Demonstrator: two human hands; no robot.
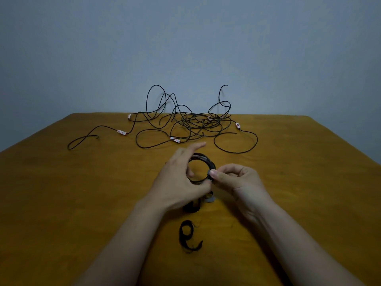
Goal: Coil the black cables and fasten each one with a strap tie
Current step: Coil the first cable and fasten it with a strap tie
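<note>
Spreading across most of the view, the broad orange-brown wooden table (82, 193) carries a loose tangle of thin black cables (198, 122) along its far edge, several with small white-and-red paper tags (121, 132), all not yet coiled. Nearer the person, both bare forearms reach in from the bottom and meet above the table's middle. The left hand (179, 178) grips the small round coil of black cable (203, 159) at its lower left rim, thumb and curled fingers closed on the bundle while the index finger points straight away. The coil stands roughly upright, its opening facing the camera, raised off the table between the two hands. The right hand (237, 178), just beside it, pinches the short dark strap tie (210, 174) between thumb and forefinger against the coil's right rim, the other fingers curled. The strap crosses the bundle, so tightening probably calls for a pull toward the right hand while the left steadies the coil. A spare curled black strap (188, 236) lies on the table below the wrists.
</note>
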